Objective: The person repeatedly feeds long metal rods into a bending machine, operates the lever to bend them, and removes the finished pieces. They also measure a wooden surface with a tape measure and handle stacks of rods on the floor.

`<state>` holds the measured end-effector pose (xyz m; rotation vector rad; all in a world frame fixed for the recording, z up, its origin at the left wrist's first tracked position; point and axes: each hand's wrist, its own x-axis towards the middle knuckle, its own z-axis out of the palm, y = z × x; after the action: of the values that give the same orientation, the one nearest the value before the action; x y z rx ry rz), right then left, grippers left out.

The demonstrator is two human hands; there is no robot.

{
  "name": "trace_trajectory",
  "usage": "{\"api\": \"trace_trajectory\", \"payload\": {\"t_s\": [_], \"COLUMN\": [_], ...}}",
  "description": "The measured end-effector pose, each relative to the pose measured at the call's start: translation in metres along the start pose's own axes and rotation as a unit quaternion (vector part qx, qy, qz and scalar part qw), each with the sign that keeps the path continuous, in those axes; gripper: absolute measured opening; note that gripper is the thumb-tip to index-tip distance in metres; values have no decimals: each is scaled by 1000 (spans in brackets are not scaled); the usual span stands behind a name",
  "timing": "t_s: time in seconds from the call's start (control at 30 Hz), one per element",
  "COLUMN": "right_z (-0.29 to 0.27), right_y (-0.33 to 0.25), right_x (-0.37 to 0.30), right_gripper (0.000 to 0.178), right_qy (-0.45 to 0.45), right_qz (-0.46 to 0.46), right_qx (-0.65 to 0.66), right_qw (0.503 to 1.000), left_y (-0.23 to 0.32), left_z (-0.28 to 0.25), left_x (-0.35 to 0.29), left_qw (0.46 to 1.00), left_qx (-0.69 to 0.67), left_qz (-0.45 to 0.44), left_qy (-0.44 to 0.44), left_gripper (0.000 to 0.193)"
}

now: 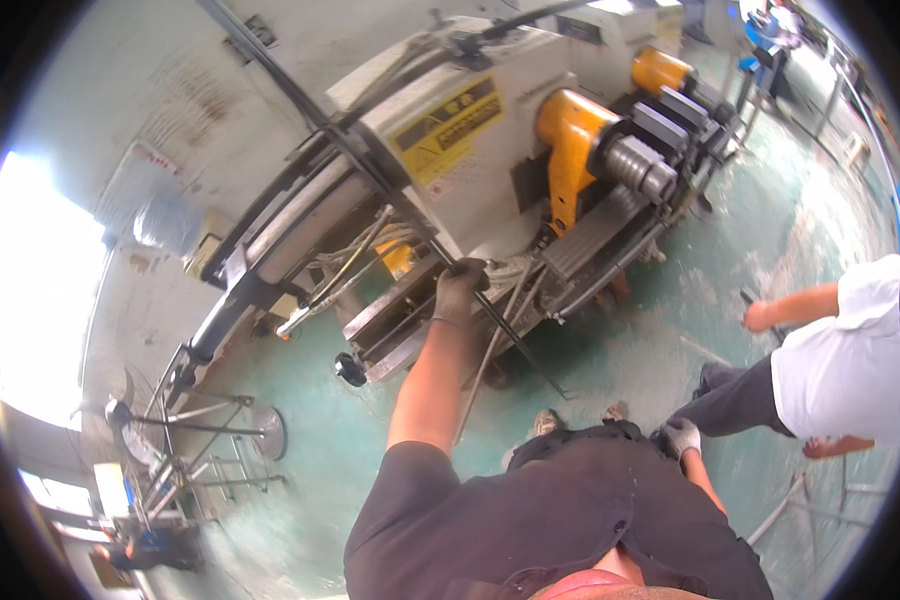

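Note:
My left hand [461, 284], in a dark work glove, reaches forward with its fingers wrapped round a long dark metal rod [370, 178]. The rod slants from the top left, across the front of a large off-white machine [510, 190], down toward the floor near my feet. My right hand [680, 438], in a light grey glove, is low by my right side against dark cloth. Its fingers are too unclear to tell whether they hold anything. On the machine, an orange bracket [570, 150] sits beside a ribbed metal cylinder [638, 168].
At right stands a person in a white shirt [850, 365], one hand [762, 315] on a small dark object. A metal stand [185, 450] with a round plate is at lower left. Metal tubes [805, 510] form a frame at lower right. A bright window [40, 280] is at left.

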<state>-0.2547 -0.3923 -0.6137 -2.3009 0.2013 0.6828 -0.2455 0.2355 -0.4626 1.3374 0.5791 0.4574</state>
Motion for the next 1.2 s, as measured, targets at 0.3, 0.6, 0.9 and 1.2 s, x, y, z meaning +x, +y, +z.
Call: {"api": "trace_trajectory", "payload": {"t_s": [0.3,0.6,0.9,1.2], "right_z": [-17,19,7,-41], "right_y": [-50,4,51,94], "right_x": [-34,-33,22,-33], "right_gripper": [45,42,33,34], "right_qy": [3,8,-21,265], "right_qz": [116,151,171,268], "right_qx": [48,48,79,234], "right_qw": [992,987,982,896], "left_y": [-29,-161,-144,-199], "left_z": [-44,-58,214,442], "left_x": [-16,-146,-172,-99], "left_qw": [1000,937,759,667], "left_qx": [-15,49,403,452], "left_qz": [-18,-345,-243,-173], "left_qy": [-5,18,-449,-566], "left_gripper": [45,40,44,47]}}
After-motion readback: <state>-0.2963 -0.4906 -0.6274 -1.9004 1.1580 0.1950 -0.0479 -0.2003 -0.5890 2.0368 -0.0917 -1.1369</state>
